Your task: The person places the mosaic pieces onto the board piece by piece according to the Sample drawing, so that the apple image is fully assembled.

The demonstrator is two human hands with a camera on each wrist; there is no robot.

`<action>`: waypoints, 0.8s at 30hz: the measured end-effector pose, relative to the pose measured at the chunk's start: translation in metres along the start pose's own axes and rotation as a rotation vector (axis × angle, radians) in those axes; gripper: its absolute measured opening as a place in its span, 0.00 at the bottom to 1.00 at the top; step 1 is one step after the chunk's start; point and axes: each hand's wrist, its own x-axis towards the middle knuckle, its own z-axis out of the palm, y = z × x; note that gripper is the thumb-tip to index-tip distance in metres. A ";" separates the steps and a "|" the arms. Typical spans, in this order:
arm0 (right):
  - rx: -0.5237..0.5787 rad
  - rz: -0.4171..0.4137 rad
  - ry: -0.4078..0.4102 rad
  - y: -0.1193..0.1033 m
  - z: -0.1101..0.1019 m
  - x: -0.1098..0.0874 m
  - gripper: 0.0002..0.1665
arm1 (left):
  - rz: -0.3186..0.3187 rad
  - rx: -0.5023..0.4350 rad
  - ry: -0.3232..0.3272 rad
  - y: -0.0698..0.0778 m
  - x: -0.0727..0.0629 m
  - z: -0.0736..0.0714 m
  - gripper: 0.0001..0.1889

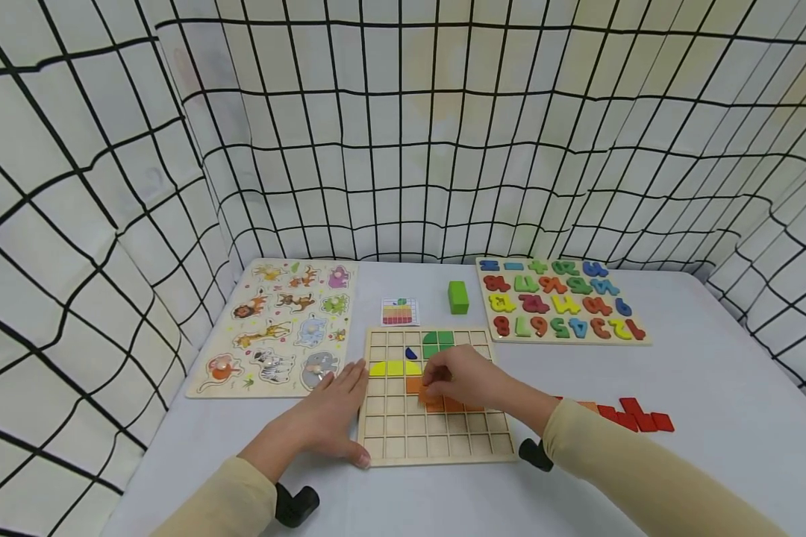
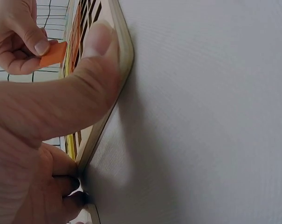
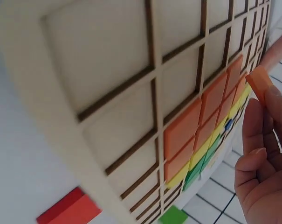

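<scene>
A wooden grid board [image 1: 436,447] lies in front of me, with green, yellow, orange and one dark blue tile set in its cells. My left hand [image 1: 332,414] rests along the board's left side, fingers extended, its thumb [image 2: 96,44] pressing the near corner. Above the orange rows, my right hand [image 1: 466,377] pinches a square orange tile [image 3: 259,83] between thumb and fingers. That tile is tilted over the board in both wrist views. Orange tiles [image 3: 182,123] beneath it fill neighbouring cells; some are hidden by the right hand in the head view.
Red tiles [image 1: 634,414] lie to the right, partly behind the right sleeve. A pattern card [image 1: 399,312] and a green block [image 1: 458,297] are behind the board. An animal puzzle [image 1: 269,373] stands left, a number puzzle [image 1: 564,304] back right. Black netting [image 1: 403,142] surrounds the table.
</scene>
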 end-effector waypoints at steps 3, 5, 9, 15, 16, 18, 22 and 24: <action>-0.011 -0.011 -0.011 -0.004 0.007 0.005 0.02 | 0.000 0.000 -0.001 0.000 0.000 0.000 0.67; -0.013 -0.015 -0.014 -0.007 0.010 0.008 0.02 | -0.001 0.001 -0.003 -0.001 0.000 0.000 0.67; -0.032 -0.012 -0.017 -0.010 0.014 0.011 0.02 | 0.000 0.000 -0.004 -0.001 0.000 0.000 0.67; -0.082 -0.015 -0.022 -0.014 0.017 0.012 0.02 | -0.004 0.003 -0.003 -0.001 0.001 0.000 0.68; -0.089 -0.016 -0.023 -0.014 0.018 0.012 0.02 | -0.005 0.001 -0.004 -0.001 0.001 0.000 0.68; -0.100 -0.019 -0.022 -0.015 0.019 0.012 0.02 | -0.008 -0.001 -0.005 -0.001 0.001 0.000 0.68; -0.124 -0.015 -0.015 -0.016 0.022 0.012 0.01 | -0.006 -0.003 -0.005 0.000 0.001 0.000 0.68; -0.137 -0.012 -0.012 -0.016 0.023 0.012 0.01 | -0.004 -0.001 -0.003 -0.001 0.001 0.000 0.68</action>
